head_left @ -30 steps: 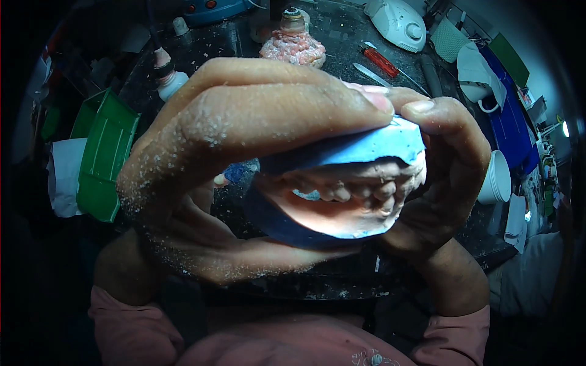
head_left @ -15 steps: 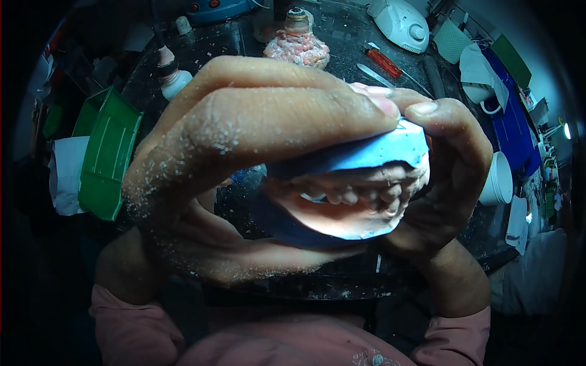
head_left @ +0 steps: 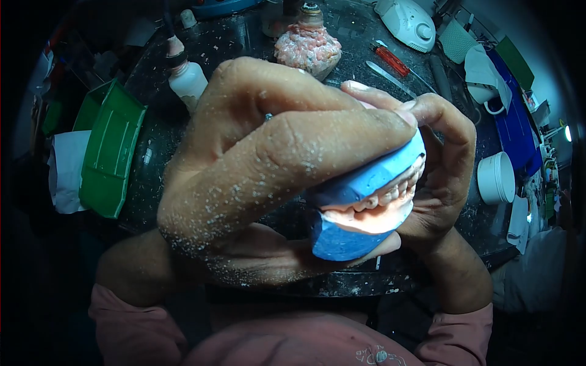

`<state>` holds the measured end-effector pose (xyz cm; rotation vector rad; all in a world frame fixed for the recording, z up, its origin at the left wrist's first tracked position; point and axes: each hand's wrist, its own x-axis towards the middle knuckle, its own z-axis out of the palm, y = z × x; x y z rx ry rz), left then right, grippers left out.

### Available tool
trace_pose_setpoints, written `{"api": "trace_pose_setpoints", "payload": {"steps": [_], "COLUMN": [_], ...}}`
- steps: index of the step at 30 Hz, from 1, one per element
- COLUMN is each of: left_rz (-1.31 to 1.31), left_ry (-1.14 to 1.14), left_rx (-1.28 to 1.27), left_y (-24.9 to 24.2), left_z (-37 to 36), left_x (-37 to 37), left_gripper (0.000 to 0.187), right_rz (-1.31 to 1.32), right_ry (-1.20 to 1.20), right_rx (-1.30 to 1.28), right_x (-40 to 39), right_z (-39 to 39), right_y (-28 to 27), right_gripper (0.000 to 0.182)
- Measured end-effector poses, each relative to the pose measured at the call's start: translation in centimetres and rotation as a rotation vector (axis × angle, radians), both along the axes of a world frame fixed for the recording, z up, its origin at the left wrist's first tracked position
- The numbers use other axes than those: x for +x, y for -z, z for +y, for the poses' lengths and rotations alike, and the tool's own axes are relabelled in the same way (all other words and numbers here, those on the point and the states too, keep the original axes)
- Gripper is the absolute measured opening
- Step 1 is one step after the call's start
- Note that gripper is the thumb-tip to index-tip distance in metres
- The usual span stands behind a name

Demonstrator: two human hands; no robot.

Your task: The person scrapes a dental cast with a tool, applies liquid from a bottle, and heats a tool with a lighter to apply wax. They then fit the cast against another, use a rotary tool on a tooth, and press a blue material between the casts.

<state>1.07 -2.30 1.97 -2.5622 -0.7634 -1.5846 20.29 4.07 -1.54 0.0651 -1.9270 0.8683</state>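
A plaster dental model (head_left: 360, 235) with blue bases and pale pinkish gums and teeth is held up close in the middle of the view. Its upper and lower halves sit together, side teeth facing me, and the whole is tilted up to the right. My left hand (head_left: 256, 165), speckled with white dust, grips it between fingers on the upper base and the thumb beneath. My right hand (head_left: 448, 177) closes round the far right side, fingertips meeting those of my left at the top corner. Part of the right hand's grip is hidden behind the model.
On the dark, dusty table stand a crusted spirit burner (head_left: 308, 49) and a white bottle (head_left: 188, 82). A red-handled screwdriver (head_left: 390, 61) and a knife blade (head_left: 390, 79) lie behind my hands. Green bins (head_left: 113, 152) are left; a white tub (head_left: 495, 177) is right.
The dental model has turned and tilted in my hands, so its side and lower blue base now show. My left hand has shifted right, and the gap seen between the teeth is gone from view.
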Motion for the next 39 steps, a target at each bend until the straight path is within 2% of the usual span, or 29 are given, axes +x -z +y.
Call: {"api": "trace_pose_setpoints", "payload": {"steps": [6,10,12,13,14,16,17,19,20,22,26,28,39], "left_rz": [0.053,0.027,0.16,0.037,0.037,0.097,0.098,0.226,0.226,0.047,0.017,0.057,0.081], "left_ry": [0.013,0.03,-0.167,0.016,0.018,-0.043,-0.043,-0.217,-0.217,-0.023,-0.024,-0.122,-0.094], "left_rx": [0.041,-0.021,-0.122,0.025,0.025,-0.041,-0.041,-0.142,-0.141,-0.069,-0.058,-0.088,-0.088], "left_y": [-0.2,-0.6,-1.7,0.6,0.3,-1.0,-1.7,-2.7,-2.2,-0.8,-0.6,-0.9,-1.1], "left_z": [0.4,-0.3,-1.4,0.7,0.5,-0.5,-1.1,-2.2,-1.8,-0.6,-0.8,-1.4,-1.3], "left_x": [-0.1,0.1,0.5,-1.0,-0.9,-0.4,-0.1,0.4,0.2,-0.1,0.1,0.1,-0.3], "left_gripper": [0.081,0.085,0.086,0.085,0.085,0.085,0.085,0.084,0.084,0.084,0.086,0.087,0.085], "right_rz": [0.013,0.024,-0.17,-0.171,-0.171,-0.223,-0.16,-0.16,-0.159,-0.166,-0.152,-0.152,-0.127], "right_ry": [0.067,0.061,0.08,0.061,0.063,0.105,0.062,0.066,0.069,0.08,0.058,0.057,0.024], "right_rx": [0.009,0.036,0.159,0.148,0.148,0.179,0.205,0.217,0.229,0.248,0.222,0.221,0.204], "right_x": [0.1,0.8,1.9,2.1,2.2,2.3,2.1,2.1,2.1,2.1,2.1,2.0,1.8], "right_z": [0.0,0.6,1.2,1.2,1.1,0.8,1.2,1.2,1.1,1.2,1.2,1.3,1.4], "right_y": [-0.2,-1.1,-1.7,-1.8,-2.1,-2.5,-2.1,-2.3,-2.3,-2.3,-2.2,-2.1,-1.9], "right_gripper": [0.093,0.084,0.08,0.076,0.076,0.077,0.077,0.076,0.076,0.076,0.076,0.076,0.073]}}
